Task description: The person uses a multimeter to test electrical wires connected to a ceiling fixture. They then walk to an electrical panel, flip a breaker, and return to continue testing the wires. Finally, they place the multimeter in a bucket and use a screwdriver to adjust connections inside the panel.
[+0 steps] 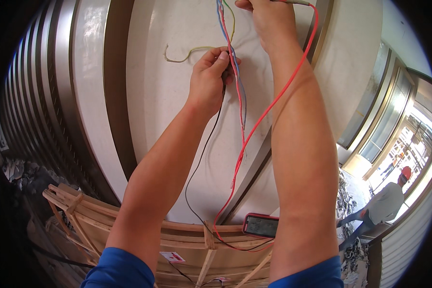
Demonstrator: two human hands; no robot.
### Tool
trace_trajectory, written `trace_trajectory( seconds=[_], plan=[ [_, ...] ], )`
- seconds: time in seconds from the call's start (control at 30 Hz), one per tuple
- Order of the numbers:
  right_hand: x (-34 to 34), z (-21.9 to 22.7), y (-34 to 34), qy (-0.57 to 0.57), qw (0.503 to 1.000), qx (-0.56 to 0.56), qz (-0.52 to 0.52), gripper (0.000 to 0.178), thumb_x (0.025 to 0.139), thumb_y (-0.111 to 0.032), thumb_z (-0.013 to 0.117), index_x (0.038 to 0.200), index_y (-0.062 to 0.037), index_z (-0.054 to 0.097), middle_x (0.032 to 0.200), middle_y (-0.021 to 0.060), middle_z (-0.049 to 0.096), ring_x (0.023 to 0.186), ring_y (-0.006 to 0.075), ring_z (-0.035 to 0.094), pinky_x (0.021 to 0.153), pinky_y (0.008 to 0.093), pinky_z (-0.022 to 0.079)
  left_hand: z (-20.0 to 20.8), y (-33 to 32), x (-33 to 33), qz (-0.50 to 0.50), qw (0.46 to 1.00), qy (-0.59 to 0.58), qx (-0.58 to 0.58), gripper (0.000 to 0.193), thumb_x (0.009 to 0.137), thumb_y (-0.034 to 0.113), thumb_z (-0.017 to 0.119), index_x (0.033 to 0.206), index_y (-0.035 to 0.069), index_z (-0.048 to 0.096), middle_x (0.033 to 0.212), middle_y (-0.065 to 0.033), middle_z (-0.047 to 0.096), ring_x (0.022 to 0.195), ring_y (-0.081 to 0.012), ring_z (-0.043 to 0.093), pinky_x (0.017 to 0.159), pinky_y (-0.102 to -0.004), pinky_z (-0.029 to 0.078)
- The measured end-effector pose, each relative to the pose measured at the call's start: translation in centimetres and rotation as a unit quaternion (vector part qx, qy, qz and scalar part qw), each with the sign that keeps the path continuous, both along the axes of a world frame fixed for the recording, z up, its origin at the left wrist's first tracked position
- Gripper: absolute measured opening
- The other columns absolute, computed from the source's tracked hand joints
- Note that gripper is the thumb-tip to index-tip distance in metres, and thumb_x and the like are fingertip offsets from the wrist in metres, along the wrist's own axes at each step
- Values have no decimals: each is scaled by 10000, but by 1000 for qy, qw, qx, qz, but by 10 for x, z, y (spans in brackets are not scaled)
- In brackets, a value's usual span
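Wires [234,63] run past your left hand [208,77]; why pinched?

Thumb and fingers close on them and the black lead [219,114], probably for steadiness. Your right hand [275,21], fingertips mostly beyond view, sits beside the red lead [315,26]: grip unclear.

One view is given, from the left of two wide fisheye cameras worn side by side on the head, and it is aimed forward and down along two bare forearms [305,144]. The left hand [211,74] is shown close, while the right hand [272,21] is cut by the upper edge. A smooth off-white wall panel [173,91] is faced, a slatted tan wooden frame [189,235] is looked down upon, and a distant red-helmeted person [386,204] is caught at the right.
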State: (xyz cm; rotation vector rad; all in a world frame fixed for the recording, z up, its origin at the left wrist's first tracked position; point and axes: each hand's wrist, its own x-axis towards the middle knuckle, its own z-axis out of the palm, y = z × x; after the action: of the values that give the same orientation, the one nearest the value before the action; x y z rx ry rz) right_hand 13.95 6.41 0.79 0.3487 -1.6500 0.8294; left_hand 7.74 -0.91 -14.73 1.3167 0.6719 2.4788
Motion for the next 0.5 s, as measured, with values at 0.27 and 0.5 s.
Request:
trace_trajectory(
  seconds=[0.27, 0.5],
  plan=[
    [3, 1, 1, 9, 1000, 15, -19, 209, 936, -185, 611, 837, -11, 673, 787, 79, 717, 739, 154, 652, 712, 298, 509, 0, -2, 3, 8, 1000, 6, 2, 269, 1081, 143, 511, 1328, 47, 558, 1003, -69, 700, 799, -104, 581, 708, -259, 468],
    [2, -1, 2, 6, 999, 11, -33, 214, 929, -197, 612, 832, -20, 685, 776, 70, 718, 727, 152, 647, 695, 303, 505, -1, 0, 4, 12, 1000, -4, 3, 350, 1071, 114, 512, 1416, 66, 484, 1016, -89, 703, 808, -110, 592, 729, -262, 482]
  ],
)
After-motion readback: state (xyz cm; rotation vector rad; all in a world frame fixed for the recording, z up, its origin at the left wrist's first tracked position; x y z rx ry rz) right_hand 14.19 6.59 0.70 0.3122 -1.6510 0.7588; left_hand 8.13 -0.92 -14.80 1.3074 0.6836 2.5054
